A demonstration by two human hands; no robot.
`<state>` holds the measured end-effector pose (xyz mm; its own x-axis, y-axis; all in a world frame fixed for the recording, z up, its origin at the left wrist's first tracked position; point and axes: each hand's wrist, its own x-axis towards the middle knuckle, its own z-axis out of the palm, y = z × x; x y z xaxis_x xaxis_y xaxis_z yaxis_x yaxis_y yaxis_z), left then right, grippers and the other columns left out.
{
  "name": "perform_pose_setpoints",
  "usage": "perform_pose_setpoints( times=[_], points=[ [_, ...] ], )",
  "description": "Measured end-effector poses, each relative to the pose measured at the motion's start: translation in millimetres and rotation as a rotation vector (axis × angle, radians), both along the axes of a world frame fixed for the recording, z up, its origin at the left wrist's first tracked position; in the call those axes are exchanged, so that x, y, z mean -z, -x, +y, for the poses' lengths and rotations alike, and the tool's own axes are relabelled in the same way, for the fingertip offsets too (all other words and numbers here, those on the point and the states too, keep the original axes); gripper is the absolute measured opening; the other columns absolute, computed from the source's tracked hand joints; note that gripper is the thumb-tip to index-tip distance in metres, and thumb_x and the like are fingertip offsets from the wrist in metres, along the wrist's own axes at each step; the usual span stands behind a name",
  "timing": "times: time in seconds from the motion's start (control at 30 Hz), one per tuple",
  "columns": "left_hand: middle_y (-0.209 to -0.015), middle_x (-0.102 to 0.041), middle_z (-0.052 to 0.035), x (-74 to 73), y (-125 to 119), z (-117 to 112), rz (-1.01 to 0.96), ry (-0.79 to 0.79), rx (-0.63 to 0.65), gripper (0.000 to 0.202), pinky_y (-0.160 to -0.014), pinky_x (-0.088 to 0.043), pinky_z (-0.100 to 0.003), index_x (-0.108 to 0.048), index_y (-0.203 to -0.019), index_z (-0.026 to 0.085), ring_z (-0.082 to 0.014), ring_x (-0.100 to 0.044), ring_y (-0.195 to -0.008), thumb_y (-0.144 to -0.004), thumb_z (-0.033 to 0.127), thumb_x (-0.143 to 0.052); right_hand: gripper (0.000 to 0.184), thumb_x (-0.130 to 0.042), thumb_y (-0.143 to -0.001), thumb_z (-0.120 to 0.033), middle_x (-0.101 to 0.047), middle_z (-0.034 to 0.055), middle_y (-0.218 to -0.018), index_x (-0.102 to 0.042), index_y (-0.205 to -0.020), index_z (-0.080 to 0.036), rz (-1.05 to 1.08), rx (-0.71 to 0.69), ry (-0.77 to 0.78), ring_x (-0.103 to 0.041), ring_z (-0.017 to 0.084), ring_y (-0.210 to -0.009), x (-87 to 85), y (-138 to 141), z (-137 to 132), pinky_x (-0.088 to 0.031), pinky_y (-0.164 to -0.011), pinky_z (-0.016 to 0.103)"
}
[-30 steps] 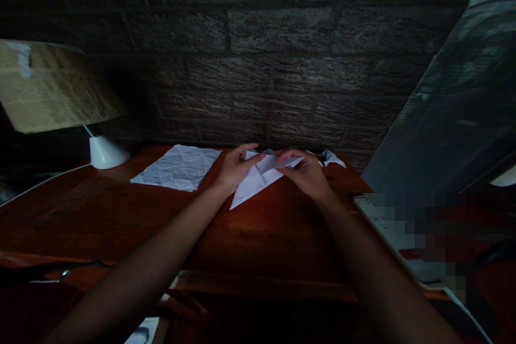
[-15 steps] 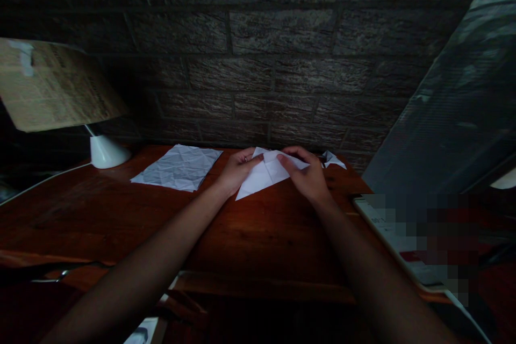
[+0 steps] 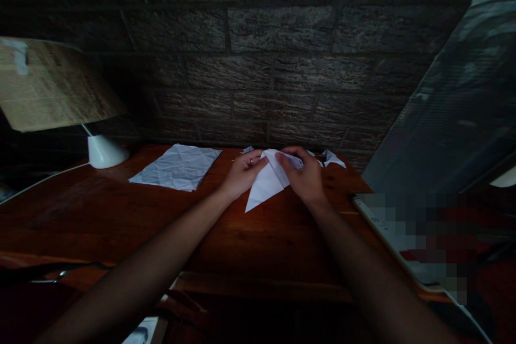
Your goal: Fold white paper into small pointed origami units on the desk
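Observation:
A folded sheet of white paper [image 3: 267, 185] is held between my two hands above the wooden table [image 3: 258, 250]. My left hand [image 3: 243, 173] pinches its upper left part, thumb on the near face, a ring on one finger. On the other side, my right hand [image 3: 301, 174] grips the paper with its thumb pressed on the fold. One pointed corner hangs down toward me. Behind the hands lie small folded white paper pieces [image 3: 334, 159], partly hidden. Left of my hands is a flat, creased paper sheet [image 3: 179, 167].
A lamp with a white base [image 3: 104, 153] and a paper-covered shade [image 3: 56, 86] stands at the left. A dark brick wall [image 3: 250, 72] rises behind the table. A flat device [image 3: 377, 220], partly pixelated, lies at the right edge, beside a slanted grey panel [image 3: 427, 134].
The held paper has bent and turned in my hands, its right part folding in and its lower corner pointing further down. Paper pieces behind my hands now show more.

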<state>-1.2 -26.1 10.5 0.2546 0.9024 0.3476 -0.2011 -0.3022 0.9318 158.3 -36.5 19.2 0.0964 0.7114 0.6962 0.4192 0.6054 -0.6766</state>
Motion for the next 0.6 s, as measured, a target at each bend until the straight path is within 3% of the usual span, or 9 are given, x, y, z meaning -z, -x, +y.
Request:
perform_pose_setpoints(
  times=[0.43,0.6],
  points=[
    [-0.073,-0.069,-0.0009,-4.9,-3.2,-1.7,-0.092,0.093,-0.082,0.017,-0.063,-0.041,-0.024,-0.075,-0.081,0.019,-0.0131,-0.055,-0.065,-0.075,0.035,-0.073,0.017,-0.065,-0.084,-0.036,-0.076,0.006,-0.089,-0.07,-0.087,-0.02,-0.011,0.057,-0.043,-0.07,0.022,-0.083,-0.2,0.5,-1.2,-0.054,-0.08,0.034],
    [-0.075,-0.069,-0.0017,-5.5,-3.2,-4.2,-0.03,0.022,-0.046,0.024,-0.061,-0.04,-0.024,-0.076,-0.087,0.019,-0.0131,-0.054,-0.065,-0.078,0.04,-0.071,0.017,-0.065,-0.083,-0.036,-0.076,0.0058,-0.088,-0.07,-0.087,-0.02,-0.029,0.077,-0.042,-0.07,0.021,-0.081,0.2,0.8,-1.6,-0.054,-0.078,0.034]
  ],
)
